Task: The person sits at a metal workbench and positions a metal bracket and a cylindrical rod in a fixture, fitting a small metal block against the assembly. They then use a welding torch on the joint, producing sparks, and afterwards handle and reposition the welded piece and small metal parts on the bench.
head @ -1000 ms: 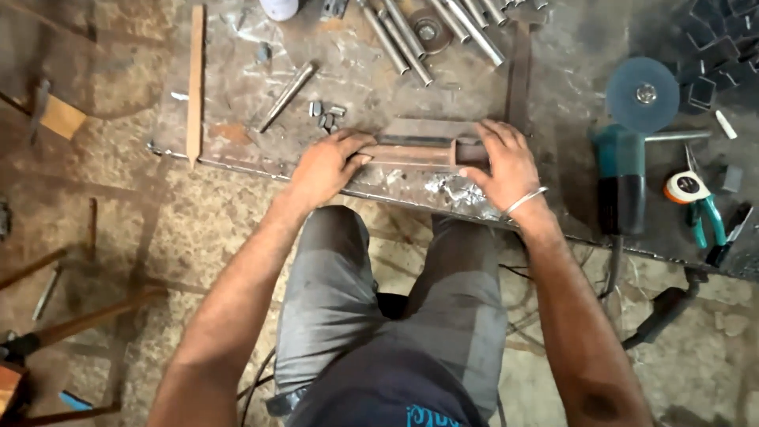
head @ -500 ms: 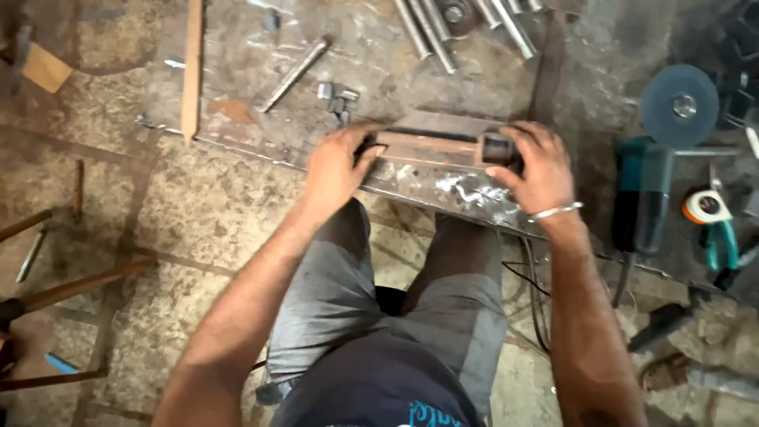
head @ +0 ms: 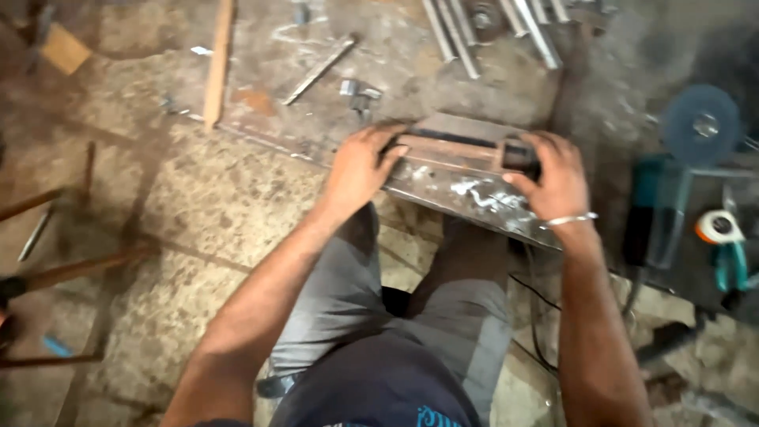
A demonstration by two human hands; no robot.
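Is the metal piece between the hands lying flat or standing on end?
Lying flat: the metal piece rests lengthwise on the steel plate, left hand and right hand gripping its ends.

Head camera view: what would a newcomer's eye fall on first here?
First, the two hands at the centre: the left hand and the right hand, with a bangle on its wrist, grip the ends of a rusty metal piece on the workshop floor. To the right lies a teal angle grinder with a grey disc. Steel bars lie at the top.
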